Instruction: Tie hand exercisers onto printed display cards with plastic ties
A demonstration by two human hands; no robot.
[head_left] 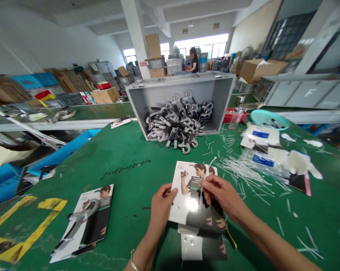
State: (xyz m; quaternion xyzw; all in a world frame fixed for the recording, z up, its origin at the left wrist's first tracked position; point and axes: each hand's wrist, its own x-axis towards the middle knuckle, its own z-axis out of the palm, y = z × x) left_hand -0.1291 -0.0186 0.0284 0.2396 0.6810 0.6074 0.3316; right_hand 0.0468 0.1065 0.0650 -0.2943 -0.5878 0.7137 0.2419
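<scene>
My left hand [163, 205] pinches the left edge of a printed card [184, 192] with a picture of a person on it. My right hand [216, 192] holds a thin white tie [211, 164] in front of the card's upper right part. Further cards [191, 246] lie on the green table [125, 165] below the held one. At the left, a grey and black hand grip [87, 210] rests on another card [103, 203]. A grey crate [138, 113] on its side stands ahead, with many such hand grips [181, 120] spilling from its opening.
White ties [246, 169] are scattered at the right, beside plastic bags [263, 135], a white glove [299, 163] and a turquoise plate [270, 119]. A clear glass [236, 118] stands near the crate. Blue bins [65, 154] flank the table's left edge. Far back is a person [194, 60].
</scene>
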